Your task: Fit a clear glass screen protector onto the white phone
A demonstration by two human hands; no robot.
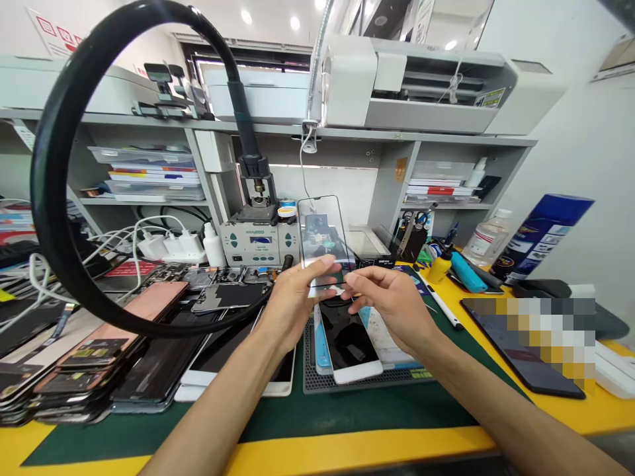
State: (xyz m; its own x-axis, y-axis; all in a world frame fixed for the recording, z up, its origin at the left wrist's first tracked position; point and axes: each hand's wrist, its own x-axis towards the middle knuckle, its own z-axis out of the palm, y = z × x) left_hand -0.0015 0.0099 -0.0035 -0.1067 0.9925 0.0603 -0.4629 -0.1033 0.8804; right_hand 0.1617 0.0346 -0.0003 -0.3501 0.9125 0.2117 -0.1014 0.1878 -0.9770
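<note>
A clear glass screen protector with a thin black border stands upright in front of me, above the phone. My left hand grips its lower left part, thumb in front and fingers behind. At its lower right corner are the pinched fingers of my right hand; a small whitish bit shows between the two hands, too small to make out. Below them a white phone with a black screen lies on a blue and white box, over a dark perforated mat.
Stacked phone parts fill the left side. A thick black hose loops at the left from a hot-air station. At the right are a yellow bottle, a blue can and a dark tablet.
</note>
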